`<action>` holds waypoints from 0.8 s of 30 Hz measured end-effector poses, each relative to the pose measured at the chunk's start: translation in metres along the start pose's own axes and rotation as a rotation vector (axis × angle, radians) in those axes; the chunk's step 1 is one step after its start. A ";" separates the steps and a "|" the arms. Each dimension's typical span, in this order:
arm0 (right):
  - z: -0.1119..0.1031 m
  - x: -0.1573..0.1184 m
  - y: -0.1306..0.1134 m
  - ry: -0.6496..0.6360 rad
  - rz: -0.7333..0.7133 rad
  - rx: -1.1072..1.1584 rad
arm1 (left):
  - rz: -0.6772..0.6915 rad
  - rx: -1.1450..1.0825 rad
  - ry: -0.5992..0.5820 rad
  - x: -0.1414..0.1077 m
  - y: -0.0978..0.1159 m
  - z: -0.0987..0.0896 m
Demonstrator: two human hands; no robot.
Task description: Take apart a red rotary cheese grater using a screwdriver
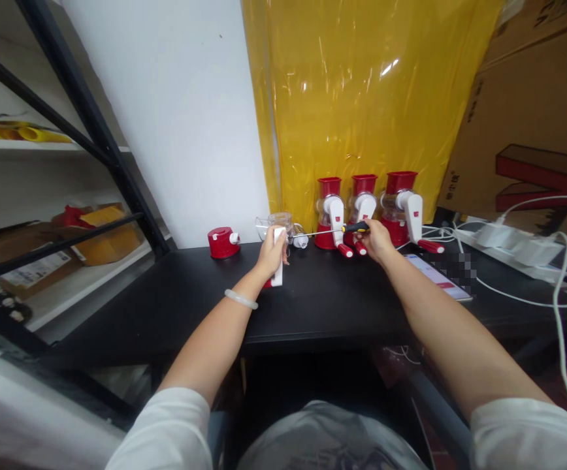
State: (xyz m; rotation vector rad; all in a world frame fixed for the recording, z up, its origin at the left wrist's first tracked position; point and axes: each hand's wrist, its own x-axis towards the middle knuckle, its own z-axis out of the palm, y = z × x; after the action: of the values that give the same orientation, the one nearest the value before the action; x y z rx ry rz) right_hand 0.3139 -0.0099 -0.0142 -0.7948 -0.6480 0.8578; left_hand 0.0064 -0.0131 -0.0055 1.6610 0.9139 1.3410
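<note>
Wrapped round a white crank handle [278,274] with a red end is my left hand [271,251], above the black table [185,294]. My right hand [376,240] grips a screwdriver [356,227] with a black and yellow handle. Its long shaft points left, toward the crank handle by my left hand. The exact contact of its tip is too small to tell. Behind my left hand are clear plastic parts [281,220] with a white fitting [301,241]. A red base [223,242] sits to the left.
Three red and white rotary graters [330,212] stand at the back near my right hand. A tablet [437,277], white cables and a power strip [513,251] lie at the right. A black-framed shelf [117,176] stands left; a yellow sheet [362,85] hangs behind.
</note>
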 end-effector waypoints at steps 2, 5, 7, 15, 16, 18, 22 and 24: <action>0.000 0.000 0.000 0.004 0.012 0.014 | -0.004 -0.007 0.001 0.000 0.001 0.000; -0.001 0.002 0.000 -0.032 -0.001 -0.005 | -0.019 -0.015 0.005 -0.001 0.003 0.000; -0.004 0.004 0.001 -0.040 -0.027 -0.048 | -0.026 -0.018 0.009 -0.001 0.004 0.001; -0.010 0.000 0.003 -0.083 -0.096 -0.188 | -0.040 -0.028 0.012 -0.002 0.006 0.002; -0.009 0.000 0.003 -0.076 -0.080 -0.164 | -0.037 -0.026 0.007 -0.002 0.005 0.002; -0.005 0.000 0.002 -0.041 -0.043 -0.115 | -0.026 -0.023 -0.004 -0.002 0.004 0.002; -0.002 0.003 -0.001 -0.006 0.021 -0.011 | -0.016 -0.007 -0.018 -0.003 0.002 0.002; -0.003 0.005 -0.001 -0.018 0.038 0.012 | -0.023 -0.006 -0.024 -0.003 0.002 0.003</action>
State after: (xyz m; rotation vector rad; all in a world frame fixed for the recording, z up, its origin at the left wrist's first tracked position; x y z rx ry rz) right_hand 0.3196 -0.0071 -0.0141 -0.7913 -0.6452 0.9036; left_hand 0.0085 -0.0169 -0.0051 1.6539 0.9113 1.3044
